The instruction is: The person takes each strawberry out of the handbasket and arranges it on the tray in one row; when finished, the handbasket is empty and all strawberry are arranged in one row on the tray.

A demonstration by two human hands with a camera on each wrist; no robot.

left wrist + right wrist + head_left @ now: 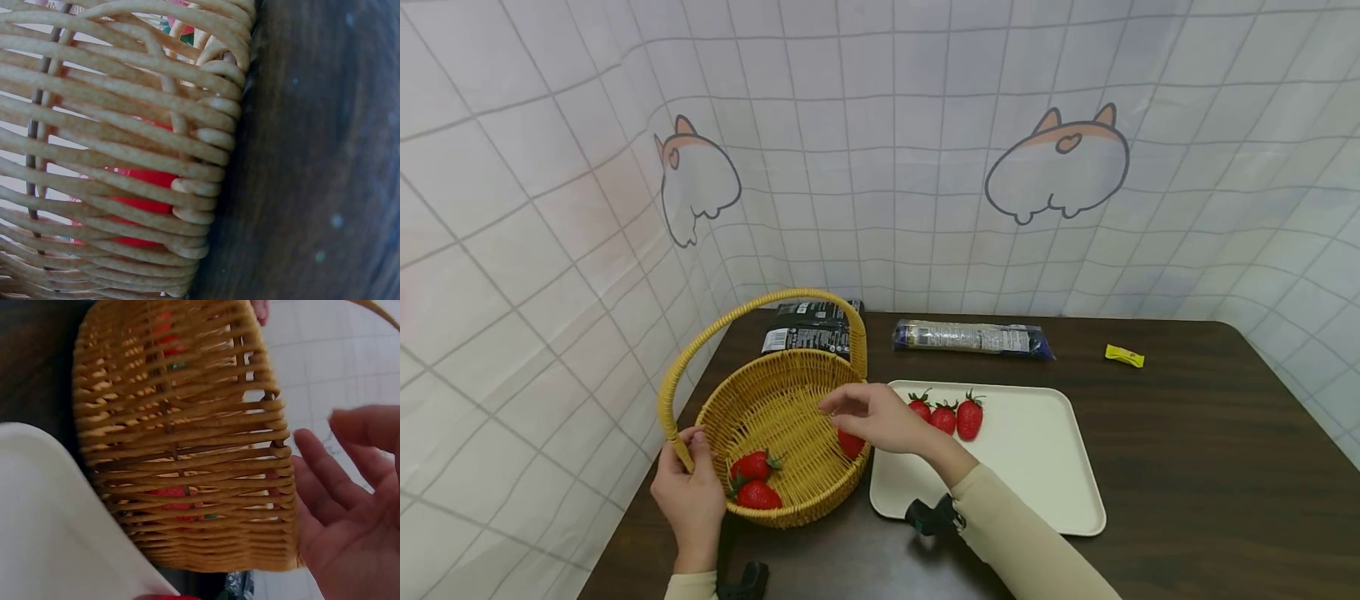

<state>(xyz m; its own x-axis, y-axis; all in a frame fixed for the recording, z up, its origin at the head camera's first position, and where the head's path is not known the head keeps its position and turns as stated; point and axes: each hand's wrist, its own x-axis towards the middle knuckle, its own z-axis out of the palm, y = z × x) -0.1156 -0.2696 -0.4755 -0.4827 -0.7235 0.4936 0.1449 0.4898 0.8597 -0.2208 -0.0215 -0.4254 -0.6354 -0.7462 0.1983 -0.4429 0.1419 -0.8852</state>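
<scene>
A yellow wicker basket with a tall arched handle stands on the table at left. My left hand grips its left side at the foot of the handle, thumb inside. Two strawberries lie at the basket's lower left. Another strawberry rests against the right inner wall, partly covered by my right hand. That hand hovers over the right rim with fingers loosely bent, holding nothing; the right wrist view shows its fingers apart. Through the weave in the left wrist view, red strawberry shows; the left hand is out of sight there.
Right of the basket lies a white tray bearing three strawberries at its upper left. Behind are a black package, a long blue-ended clear packet and a small yellow wrapped piece. A gridded curtain hangs behind the table.
</scene>
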